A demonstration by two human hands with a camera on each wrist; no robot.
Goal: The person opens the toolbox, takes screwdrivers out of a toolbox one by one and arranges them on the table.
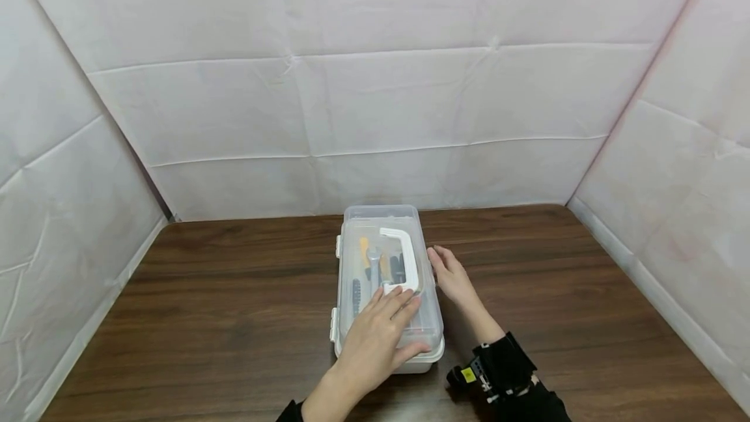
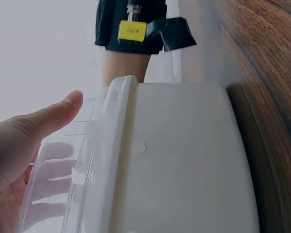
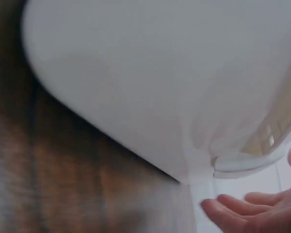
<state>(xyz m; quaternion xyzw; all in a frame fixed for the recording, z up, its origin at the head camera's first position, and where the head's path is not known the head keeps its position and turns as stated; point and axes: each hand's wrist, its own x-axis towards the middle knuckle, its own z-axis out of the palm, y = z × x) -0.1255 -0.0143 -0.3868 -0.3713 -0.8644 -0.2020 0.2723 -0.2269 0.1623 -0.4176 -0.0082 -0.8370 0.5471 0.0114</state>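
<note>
A white box (image 2: 189,145) with a clear lid (image 1: 430,318) stands lengthwise on the table, its lid down. On top is a white handle (image 1: 410,259). Through the lid show a silver wrench (image 1: 374,266), a yellow-handled tool (image 1: 364,249) and several dark tools (image 1: 397,269). My left hand (image 1: 377,337) rests on the lid's near half, fingers spread by the handle's near end, thumb toward the near right edge. Beside the box's right side is my right hand (image 1: 454,275), fingers slightly bent, close to a white latch (image 3: 247,165) in the right wrist view.
The dark wooden table (image 1: 234,305) extends to both sides of the box. White latches (image 1: 334,324) line the box's left side. White cloth walls (image 1: 381,103) rise behind the table and at both sides. A black wrist strap (image 1: 506,366) with a camera is on the right forearm.
</note>
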